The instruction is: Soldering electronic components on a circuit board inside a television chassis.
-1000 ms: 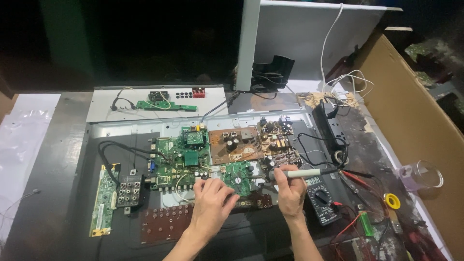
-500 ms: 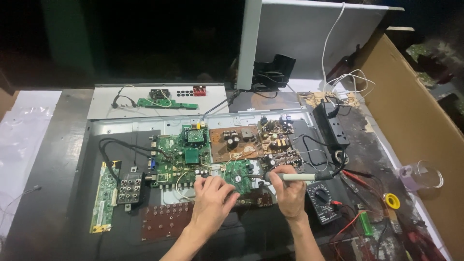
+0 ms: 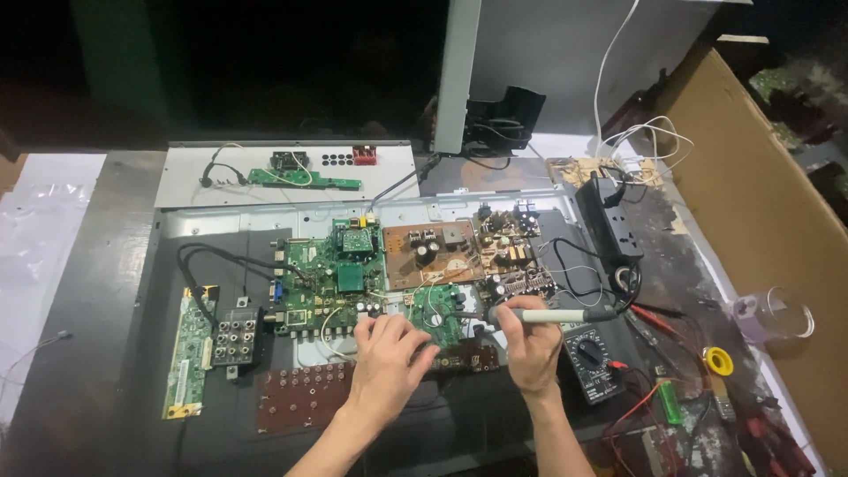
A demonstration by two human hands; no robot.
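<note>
Head view: right hand [image 3: 530,349] grips soldering iron [image 3: 552,315] over circuit board [image 3: 435,314].

Left hand [image 3: 386,355] flat — right hand [image 3: 530,340] fisted, fingers curled

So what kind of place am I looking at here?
Probably an electronics repair bench. The right hand holds a soldering iron at a small green circuit board beside the left hand; a multimeter and more boards lie around.
</note>
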